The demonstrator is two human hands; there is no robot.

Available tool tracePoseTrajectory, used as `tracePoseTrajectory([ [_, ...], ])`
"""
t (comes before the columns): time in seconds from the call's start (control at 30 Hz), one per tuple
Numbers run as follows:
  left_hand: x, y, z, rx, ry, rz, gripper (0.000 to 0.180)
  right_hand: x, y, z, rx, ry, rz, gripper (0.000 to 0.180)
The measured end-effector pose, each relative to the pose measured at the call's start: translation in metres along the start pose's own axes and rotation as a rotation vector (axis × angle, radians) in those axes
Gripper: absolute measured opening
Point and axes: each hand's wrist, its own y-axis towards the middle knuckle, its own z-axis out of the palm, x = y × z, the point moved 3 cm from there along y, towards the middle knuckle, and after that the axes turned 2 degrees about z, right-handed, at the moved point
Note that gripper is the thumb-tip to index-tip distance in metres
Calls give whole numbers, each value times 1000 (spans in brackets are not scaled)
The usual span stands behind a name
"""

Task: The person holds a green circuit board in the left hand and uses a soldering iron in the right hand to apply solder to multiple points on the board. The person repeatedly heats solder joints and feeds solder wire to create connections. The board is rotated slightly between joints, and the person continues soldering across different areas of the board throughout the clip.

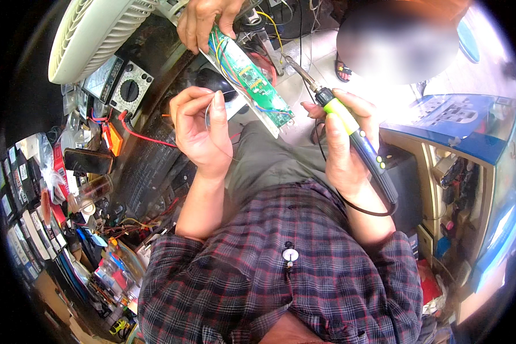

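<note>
My right hand point(347, 143) is closed around the yellow-green and black grip of a soldering iron point(358, 135). Its metal tip points up and left, apart from the circuit board. My left hand point(203, 123) pinches a thin strand of solder wire point(226, 92) between thumb and forefinger, and the strand trails down past the palm. Between and beyond my hands, a long green circuit board point(252, 77) with coloured wires sits tilted in a white strip-like housing. Another person's hand point(209, 23) grips its upper end.
At the far left stand a pale fan point(97, 34) and a multimeter point(132, 89) with a red lead. A dark phone point(88, 161), boxes and loose tools crowd the left side. To the right is a blue-topped glass cabinet point(441, 135). Another person's sandalled foot point(343, 69) shows ahead.
</note>
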Motion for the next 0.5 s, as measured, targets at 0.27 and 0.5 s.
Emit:
tracePoseTrajectory([
  [0.27,-14,-16,6,19,37,-18,7,7,-12,-19,0,84,38,41],
  [0.5,-16,-16,10,-2,48,-21,7,-1,-17,-32,11,252,40,37],
])
